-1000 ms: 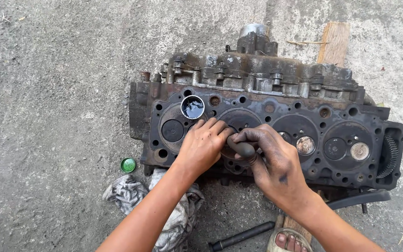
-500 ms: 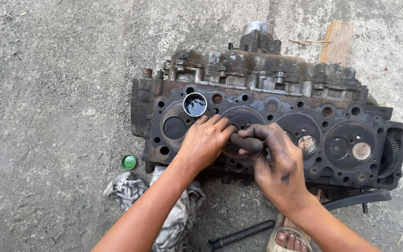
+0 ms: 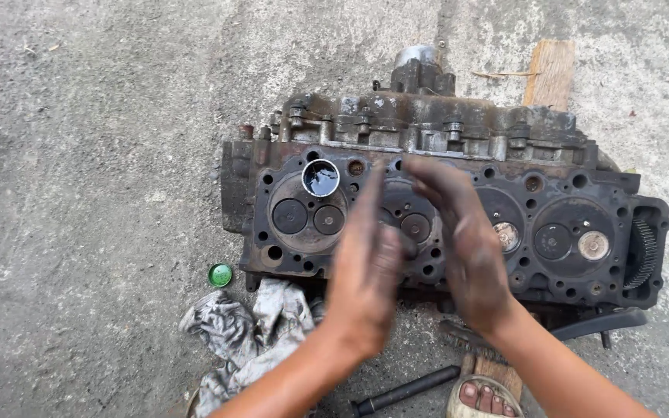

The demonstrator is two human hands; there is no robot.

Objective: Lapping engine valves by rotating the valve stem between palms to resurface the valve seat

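A greasy cylinder head (image 3: 532,275) lies face up on the concrete, with its round valves (image 3: 289,216) showing. My left hand (image 3: 365,263) and my right hand (image 3: 466,240) stand over its second chamber, palms facing each other and fingers stretched flat. A dark tool handle (image 3: 409,246) is pinched between the two palms; its lower end is hidden by my hands. A small metal cup (image 3: 320,177) of dark liquid sits on the head, just left of my left fingertips.
A green bottle cap (image 3: 220,274) and a dirty rag (image 3: 249,333) lie on the ground at the head's near left. A black rod (image 3: 408,389) and my sandalled foot (image 3: 483,396) are near the bottom edge. A wooden plank (image 3: 549,73) sticks out behind the head.
My right hand has let go its fist grip on the handle. Both hands have opened flat, palms together on the handle, with the fingers pointing away from me.
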